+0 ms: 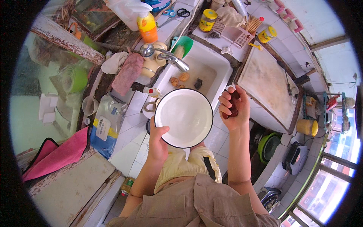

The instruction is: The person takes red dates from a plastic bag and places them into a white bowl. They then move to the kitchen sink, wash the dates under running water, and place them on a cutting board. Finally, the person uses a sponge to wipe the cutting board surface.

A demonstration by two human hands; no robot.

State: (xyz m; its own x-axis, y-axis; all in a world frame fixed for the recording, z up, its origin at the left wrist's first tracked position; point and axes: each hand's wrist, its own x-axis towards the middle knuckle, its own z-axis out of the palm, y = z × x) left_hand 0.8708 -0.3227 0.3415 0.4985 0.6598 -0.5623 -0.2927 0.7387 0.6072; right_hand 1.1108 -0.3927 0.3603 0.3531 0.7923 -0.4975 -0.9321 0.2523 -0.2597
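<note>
My left hand (pixel 159 144) grips the near left rim of a white enamel bowl (pixel 184 117) with a dark blue edge, thumb over the rim. The bowl is in front of my waist, its pale inside facing up; I cannot tell whether it holds water. To the right of it, my right hand (pixel 236 113) is curled palm up around several dark red fruits (pixel 234 103), apparently dried jujubes. Beyond the bowl is a white ceramic sink (pixel 224 63). Several brownish potatoes (pixel 183 76) and a dark clump (pixel 198 83) lie in it, partly hidden by the bowl.
A chrome faucet (pixel 178 63) reaches over the sink, near a green scoop (pixel 185 45). Right of the sink is a stained white board (pixel 266 85). A yellow-lidded jar (pixel 208 20) and a pink basket (pixel 244 37) stand behind. At left are a pink cloth (pixel 62 154) and a plastic bag (pixel 106 127).
</note>
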